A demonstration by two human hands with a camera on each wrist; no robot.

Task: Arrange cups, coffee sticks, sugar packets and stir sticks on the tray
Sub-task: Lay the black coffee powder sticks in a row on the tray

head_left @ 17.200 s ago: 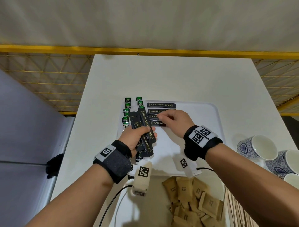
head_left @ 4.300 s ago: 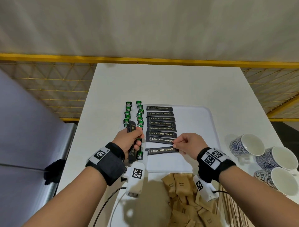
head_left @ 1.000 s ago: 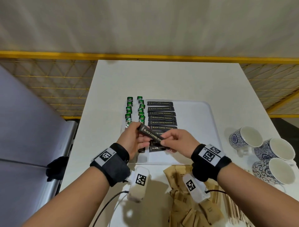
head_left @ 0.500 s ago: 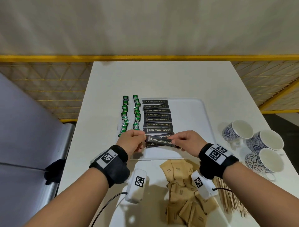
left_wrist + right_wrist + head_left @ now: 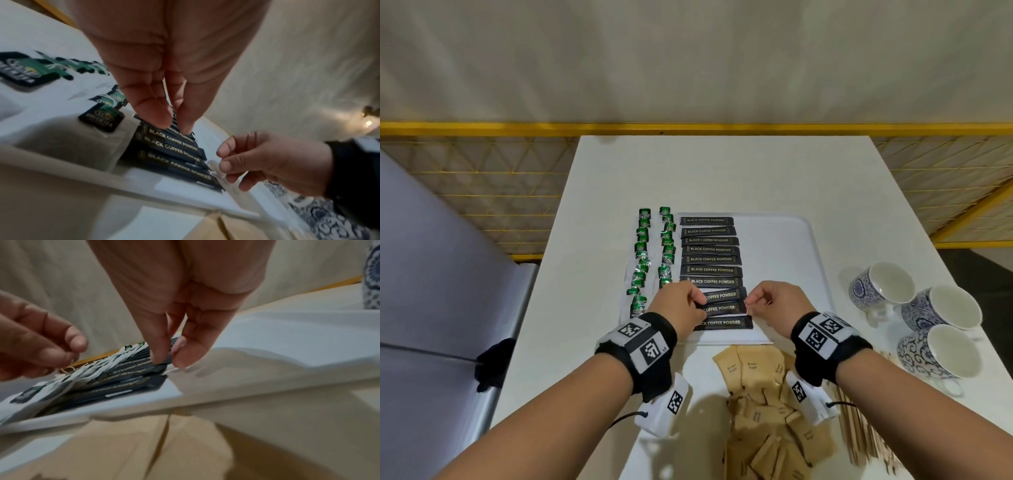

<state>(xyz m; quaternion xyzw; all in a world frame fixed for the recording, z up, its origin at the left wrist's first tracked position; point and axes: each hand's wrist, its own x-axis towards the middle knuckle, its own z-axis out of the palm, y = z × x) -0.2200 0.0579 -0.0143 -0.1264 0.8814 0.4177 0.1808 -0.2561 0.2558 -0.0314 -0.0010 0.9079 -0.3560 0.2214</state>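
Coffee stick (image 5: 722, 308): second from the near end of the black column on the tray (image 5: 784, 240); its long axis runs left to right, square to the column.
Head view, my hands: my left hand (image 5: 681, 305) sits at the stick's left end and my right hand (image 5: 774, 301) at its right end, so each is as near as the other.
Head view, what waits: sugar packets (image 5: 756, 404) heaped on the table (image 5: 722, 171) on the near side of the tray, stir sticks (image 5: 859, 431) right of them, cups (image 5: 941, 329) off the tray's right edge.
Left wrist view: left fingers (image 5: 154, 113) curled, thumb and forefinger tips closing on the stick's left end (image 5: 176, 129).
Right wrist view: right fingers (image 5: 158, 352) pinch the dark right end (image 5: 168, 360) just above the tray.
My judgement: the stick only needs squaring with its neighbours before I let go, and the sugar packets lie nearer my right hand.
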